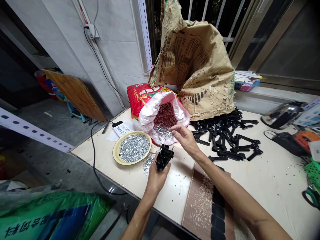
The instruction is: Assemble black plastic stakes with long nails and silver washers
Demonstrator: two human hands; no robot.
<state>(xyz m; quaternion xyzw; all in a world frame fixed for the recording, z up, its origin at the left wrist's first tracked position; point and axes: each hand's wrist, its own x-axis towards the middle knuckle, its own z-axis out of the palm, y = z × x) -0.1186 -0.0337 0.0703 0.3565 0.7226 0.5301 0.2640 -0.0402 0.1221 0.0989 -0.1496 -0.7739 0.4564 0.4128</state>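
Left hand (158, 176): fingers wrapped around a cluster of black parts (163, 159), held above the table (270, 176) just to the right of the bowl (115, 156). Thin metal shafts stick up from the cluster; I cannot count the parts.

Right hand (186, 140): at the mouth of the bag (148, 115), thumb and forefinger close together over the silver pins (161, 130), other fingers loosely extended. Whether a pin sits between the tips, I cannot tell.

Surroundings: brown pins (165, 115) deeper in the bag; washers (134, 147) fill the bowl, with spilled ones (148, 164) beside it; a black pile (226, 138) to the right of the bag.

Step in hand, as I read it: picking out a silver pin. Next move, my judgement: calls for a fine pinch on one pin, clear of its neighbours, with the left grip firm so no shaft slips out.
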